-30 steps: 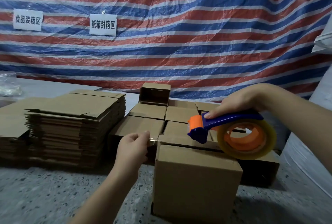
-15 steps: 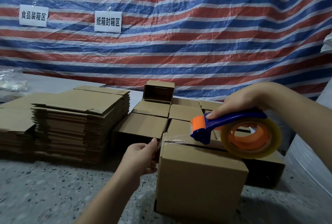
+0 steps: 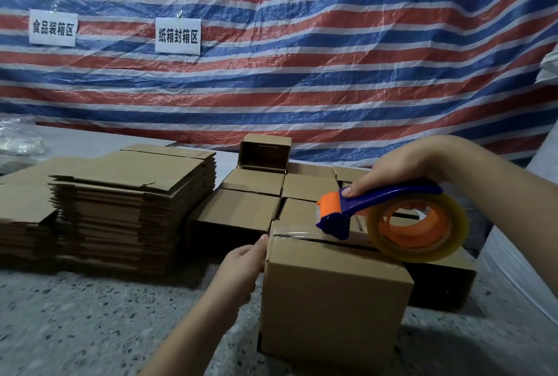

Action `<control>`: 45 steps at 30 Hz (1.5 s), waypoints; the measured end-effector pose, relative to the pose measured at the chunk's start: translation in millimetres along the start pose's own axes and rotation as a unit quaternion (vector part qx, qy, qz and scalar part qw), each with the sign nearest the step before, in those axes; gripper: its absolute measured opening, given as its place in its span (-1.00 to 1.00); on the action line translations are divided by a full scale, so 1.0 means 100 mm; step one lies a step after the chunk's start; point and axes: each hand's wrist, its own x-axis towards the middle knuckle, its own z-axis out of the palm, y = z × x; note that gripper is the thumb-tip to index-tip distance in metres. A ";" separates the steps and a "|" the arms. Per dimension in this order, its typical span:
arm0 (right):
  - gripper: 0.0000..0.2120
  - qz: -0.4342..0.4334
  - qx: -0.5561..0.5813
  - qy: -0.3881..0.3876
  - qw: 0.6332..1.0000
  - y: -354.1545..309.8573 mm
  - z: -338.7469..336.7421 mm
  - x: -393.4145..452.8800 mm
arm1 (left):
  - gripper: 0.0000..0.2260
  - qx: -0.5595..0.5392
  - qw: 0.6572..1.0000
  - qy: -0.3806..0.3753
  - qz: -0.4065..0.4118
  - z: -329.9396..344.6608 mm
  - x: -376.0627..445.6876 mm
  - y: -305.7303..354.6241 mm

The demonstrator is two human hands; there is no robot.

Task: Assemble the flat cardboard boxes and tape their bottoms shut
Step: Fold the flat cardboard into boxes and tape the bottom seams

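Observation:
An assembled cardboard box (image 3: pixel 329 306) stands in front of me on the speckled floor, flaps on top. My right hand (image 3: pixel 401 167) grips the blue and orange tape dispenser (image 3: pixel 392 218), whose clear roll rests on the box's top seam. A strip of clear tape (image 3: pixel 297 230) runs from the dispenser's head to the box's left top edge. My left hand (image 3: pixel 241 264) is against the box's upper left side, thumb pressing the tape end down at the edge.
A tall stack of flat cardboard boxes (image 3: pixel 129 209) stands at the left. Several assembled boxes (image 3: pixel 244 203) sit in rows behind the one in front; one at the back (image 3: pixel 265 152) lies open. A striped tarp (image 3: pixel 302 58) with two paper signs hangs behind.
My left hand has come right to the box's left edge, bringing the tape end down onto it. The dispenser has stayed on the box top.

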 end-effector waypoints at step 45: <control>-0.10 0.080 -0.040 -0.040 0.995 0.62 0.08 0.03 | -0.11 0.641 0.689 0.009 0.339 0.14 -0.47 0.57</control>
